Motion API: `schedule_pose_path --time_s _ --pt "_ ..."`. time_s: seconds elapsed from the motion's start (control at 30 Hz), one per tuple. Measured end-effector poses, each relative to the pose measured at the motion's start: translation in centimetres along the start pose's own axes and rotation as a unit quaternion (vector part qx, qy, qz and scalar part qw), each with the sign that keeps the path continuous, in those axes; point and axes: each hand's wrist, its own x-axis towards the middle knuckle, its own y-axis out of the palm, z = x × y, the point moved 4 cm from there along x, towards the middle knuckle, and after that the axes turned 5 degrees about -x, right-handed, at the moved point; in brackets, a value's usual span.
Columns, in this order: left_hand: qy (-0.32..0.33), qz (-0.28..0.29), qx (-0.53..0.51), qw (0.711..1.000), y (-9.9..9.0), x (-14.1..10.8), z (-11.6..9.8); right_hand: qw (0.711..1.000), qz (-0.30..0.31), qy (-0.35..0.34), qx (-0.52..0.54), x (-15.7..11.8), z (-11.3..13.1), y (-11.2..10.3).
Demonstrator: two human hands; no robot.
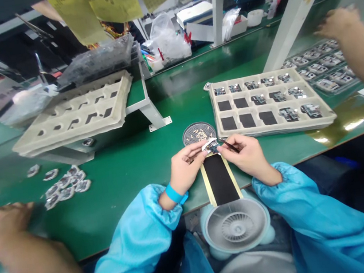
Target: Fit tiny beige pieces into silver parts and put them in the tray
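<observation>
Between the fingers of my left hand [187, 165] is a small electronic part with a white edge and a circuit board [210, 146]. My right hand [246, 155] grips dark tweezers [229, 145], and its fingertips touch the right side of the same part. Both hands meet just above a black mat [220, 178] edged with yellow tape. Right behind them stands a round dark dish [189, 134] holding many tiny pale pieces. To the right, a cream tray [275, 131] carries circuit boards in several compartments; other compartments show dark squares.
A second cream tray [68, 138] rests on a raised stand [157, 117] at left. Small assemblies [64, 183] lie in a cluster below it. Co-workers' arms [358, 46] reach in at both sides. A white post [293, 14] slants behind the right tray; a fan [237, 227] sits at the table edge.
</observation>
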Motion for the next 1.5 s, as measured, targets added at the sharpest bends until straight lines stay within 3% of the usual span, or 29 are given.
schedule_pose_path --time_s 0.33,0.6,0.8,1.03,1.5 --pt "-0.039 -0.019 0.005 0.999 -0.4 0.4 -0.4 0.999 0.020 -0.030 0.002 0.0 -0.1 -0.2" --pt "-0.050 -0.001 0.007 0.999 -0.3 0.4 -0.1 0.975 0.064 -0.190 -0.091 0.2 0.9 -1.3" --pt "-0.058 -0.007 -0.019 0.998 -0.2 0.2 0.2 0.986 0.018 -0.137 -0.096 0.2 0.5 -1.5" --pt "-0.045 0.001 -0.005 0.999 0.0 0.1 0.0 0.990 0.026 -0.106 -0.092 0.2 0.5 -1.3" --pt "-0.066 0.005 0.005 0.998 -0.5 0.3 0.4 0.982 0.059 -0.157 -0.086 0.0 1.2 -1.1"
